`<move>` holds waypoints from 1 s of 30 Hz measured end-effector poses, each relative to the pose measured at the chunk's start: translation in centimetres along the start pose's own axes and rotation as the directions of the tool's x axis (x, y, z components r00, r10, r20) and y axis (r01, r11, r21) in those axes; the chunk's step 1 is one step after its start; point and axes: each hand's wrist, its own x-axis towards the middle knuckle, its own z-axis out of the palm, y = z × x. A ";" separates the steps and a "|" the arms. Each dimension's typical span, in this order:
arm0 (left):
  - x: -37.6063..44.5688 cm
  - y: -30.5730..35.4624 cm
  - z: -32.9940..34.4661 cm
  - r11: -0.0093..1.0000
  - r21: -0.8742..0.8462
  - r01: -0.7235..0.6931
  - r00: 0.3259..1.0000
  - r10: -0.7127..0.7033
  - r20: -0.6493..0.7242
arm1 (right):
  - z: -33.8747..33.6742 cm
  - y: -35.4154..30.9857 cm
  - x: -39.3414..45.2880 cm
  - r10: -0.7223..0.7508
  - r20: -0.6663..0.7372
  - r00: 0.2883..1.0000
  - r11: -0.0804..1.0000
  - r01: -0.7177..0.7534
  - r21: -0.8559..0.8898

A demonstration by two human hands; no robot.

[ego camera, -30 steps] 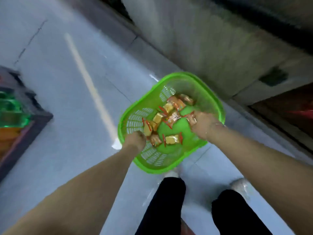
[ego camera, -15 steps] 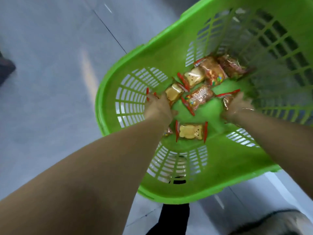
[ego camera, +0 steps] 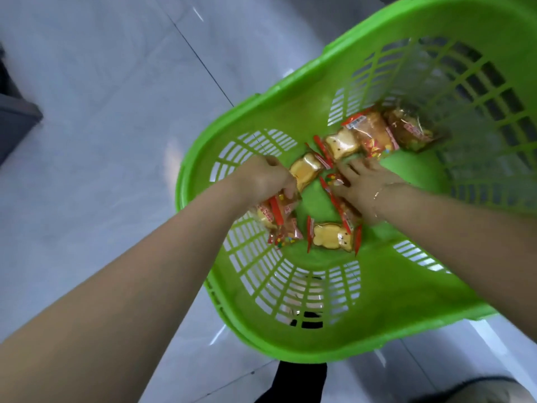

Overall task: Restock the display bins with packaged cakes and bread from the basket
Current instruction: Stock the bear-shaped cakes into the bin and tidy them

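A green plastic basket [ego camera: 386, 321] with slotted walls sits on the floor below me. Several bear-shaped cakes in clear packets with red ends lie on its bottom. My left hand [ego camera: 264, 177] is curled round packets [ego camera: 279, 219] that hang below its fingers. My right hand [ego camera: 364, 186] lies over another packet [ego camera: 344, 213] with its fingers spread forward. One bear cake [ego camera: 331, 237] lies loose between my wrists. Another packet [ego camera: 306, 170] sits between my hands, and more packets [ego camera: 374, 135] lie at the far side.
The basket stands on a grey tiled floor [ego camera: 101, 112]. A dark piece of furniture [ego camera: 13, 117] shows at the left edge. My dark trouser leg [ego camera: 293, 382] and a shoe [ego camera: 476, 391] show below the basket.
My head has come down close over the basket. The left hand has gathered packets and the right hand has moved left onto a packet in the middle.
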 end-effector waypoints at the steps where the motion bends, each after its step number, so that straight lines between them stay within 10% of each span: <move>1: -0.3 -0.1 -0.2 0.998 -0.060 0.002 1.000 -0.002 -0.003 | 0.2 -0.6 0.2 0.023 0.033 0.999 0.998 -0.021 -0.065; 9: -2.1 -0.7 0.1 0.917 -0.393 0.066 0.998 -0.055 0.039 | 0.4 -2.9 1.4 0.054 0.054 0.997 0.977 -0.042 -0.208; 13: -5.1 -0.6 -0.4 0.869 -0.493 0.038 0.999 -0.047 -0.005 | -0.5 -2.1 -2.4 0.130 -0.041 0.991 0.929 -0.108 0.353; 15: -7.8 0.3 -1.2 0.853 -0.521 -0.019 0.997 -0.020 -0.070 | -2.6 -1.0 -6.1 0.308 -0.033 0.951 0.631 -0.178 0.755; 17: -11.3 1.6 -2.3 0.836 -0.540 -0.092 0.990 0.019 -0.139 | -5.9 0.3 -11.1 0.441 0.087 0.893 0.084 -0.137 0.987; 19: -15.7 3.5 -3.7 0.806 -0.571 -0.154 0.983 0.066 -0.172 | -9.8 1.6 -17.4 0.378 0.105 0.920 -0.478 0.096 0.873; 21: -20.9 5.8 -5.3 0.764 -0.616 -0.189 0.981 0.119 -0.154 | -13.5 2.3 -24.7 0.267 -0.001 0.964 -0.777 0.216 0.591; 24: -29.5 9.8 -7.6 0.738 -0.637 -0.223 0.973 0.213 -0.093 | -18.7 2.0 -35.6 0.213 -0.163 0.963 -0.930 0.251 0.267; 30: -47.3 16.7 -11.8 0.751 -0.450 -0.483 0.839 0.544 0.009 | -28.9 0.1 -53.6 0.430 -0.462 0.776 -0.885 0.463 -0.045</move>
